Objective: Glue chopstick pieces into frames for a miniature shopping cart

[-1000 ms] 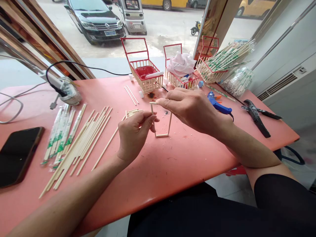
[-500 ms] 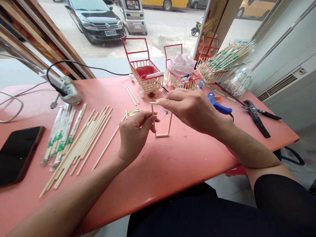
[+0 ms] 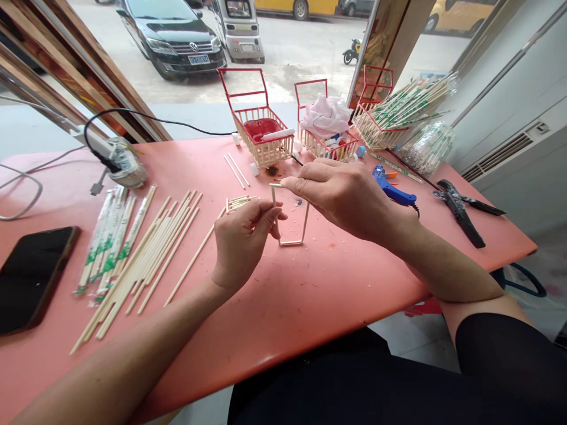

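Observation:
A small four-sided frame of thin wooden sticks stands above the middle of the pink table. My left hand pinches its left upright between thumb and fingers. My right hand is closed over the frame's top bar, fingertips at the upper left corner. A short bundle of cut sticks lies just behind my left hand.
Loose and wrapped chopsticks lie at the left, beside a black phone. Three red-handled stick carts stand at the back. A blue glue gun and black cutters lie to the right.

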`<move>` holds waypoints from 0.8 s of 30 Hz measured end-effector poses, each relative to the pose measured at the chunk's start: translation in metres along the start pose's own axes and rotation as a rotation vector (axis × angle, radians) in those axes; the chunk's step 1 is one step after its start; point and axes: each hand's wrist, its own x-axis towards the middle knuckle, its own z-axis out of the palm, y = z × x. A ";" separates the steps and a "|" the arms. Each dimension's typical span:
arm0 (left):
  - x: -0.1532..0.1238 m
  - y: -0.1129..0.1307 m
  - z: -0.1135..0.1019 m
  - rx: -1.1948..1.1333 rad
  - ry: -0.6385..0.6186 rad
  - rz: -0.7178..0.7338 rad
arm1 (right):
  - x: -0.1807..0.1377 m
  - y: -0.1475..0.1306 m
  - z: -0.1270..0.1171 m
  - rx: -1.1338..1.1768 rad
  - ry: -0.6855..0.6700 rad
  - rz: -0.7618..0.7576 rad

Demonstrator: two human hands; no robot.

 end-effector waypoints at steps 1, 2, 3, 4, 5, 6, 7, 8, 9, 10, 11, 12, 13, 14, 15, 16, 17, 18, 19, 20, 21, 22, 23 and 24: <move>0.000 0.000 0.000 -0.001 0.001 0.000 | 0.000 0.000 0.000 -0.002 -0.003 0.001; 0.000 -0.001 0.000 -0.002 0.001 0.000 | 0.000 0.000 0.000 0.000 -0.002 0.002; 0.000 -0.001 0.000 -0.001 0.002 0.000 | 0.000 0.000 0.000 0.005 0.002 0.002; 0.000 -0.001 0.000 0.000 0.000 -0.001 | 0.000 0.000 0.001 0.009 0.008 0.002; 0.000 -0.001 0.000 0.003 -0.003 -0.002 | 0.000 0.000 0.001 0.013 0.017 0.002; 0.000 -0.001 0.000 0.005 -0.005 -0.002 | 0.000 0.000 0.002 0.014 0.024 0.000; 0.000 -0.001 0.000 0.005 -0.004 -0.002 | 0.000 0.000 0.002 0.012 0.030 -0.001; 0.000 -0.001 0.000 0.004 -0.003 -0.002 | 0.000 0.000 0.003 0.007 0.035 -0.003; 0.000 -0.001 0.001 0.000 -0.001 -0.005 | -0.001 0.001 0.003 -0.002 0.036 -0.004; 0.000 -0.001 0.001 -0.003 0.000 -0.008 | -0.001 0.001 0.003 -0.012 0.034 -0.005; 0.000 -0.001 0.001 -0.004 -0.002 -0.011 | -0.001 0.000 0.003 -0.022 0.030 -0.007; 0.000 -0.001 0.001 -0.002 -0.005 -0.013 | 0.000 0.000 0.003 -0.031 0.023 -0.006; 0.000 -0.001 0.001 0.001 -0.006 -0.014 | 0.000 0.000 0.002 -0.037 0.015 -0.007; 0.000 -0.001 0.000 0.005 -0.009 -0.012 | 0.000 0.000 0.002 -0.039 0.007 -0.007; 0.000 -0.001 0.000 0.009 -0.010 -0.009 | 0.000 0.000 0.001 -0.037 0.001 -0.005; -0.001 -0.001 0.000 0.010 -0.012 -0.006 | 0.000 -0.001 0.001 -0.032 -0.003 -0.003; -0.001 0.000 0.000 0.009 -0.012 -0.002 | 0.000 -0.001 0.000 -0.025 -0.005 0.000; -0.001 0.000 -0.001 0.008 -0.013 0.000 | 0.000 -0.001 0.000 -0.019 -0.003 0.004; -0.001 0.000 -0.001 0.006 -0.015 0.001 | 0.000 -0.001 0.000 -0.012 -0.002 0.007; -0.001 0.000 -0.001 0.004 -0.014 0.001 | 0.000 -0.001 0.000 -0.005 0.000 0.009; -0.001 -0.001 -0.001 0.001 -0.013 0.000 | 0.000 -0.001 0.000 0.002 0.004 0.009; -0.001 -0.001 -0.001 0.001 -0.011 0.000 | 0.000 -0.001 0.000 0.009 0.008 0.009; -0.001 -0.001 -0.001 0.001 -0.009 -0.001 | 0.000 -0.001 0.001 0.016 0.012 0.009; 0.000 -0.001 0.000 0.001 -0.008 -0.002 | 0.000 0.000 0.001 0.020 0.019 0.008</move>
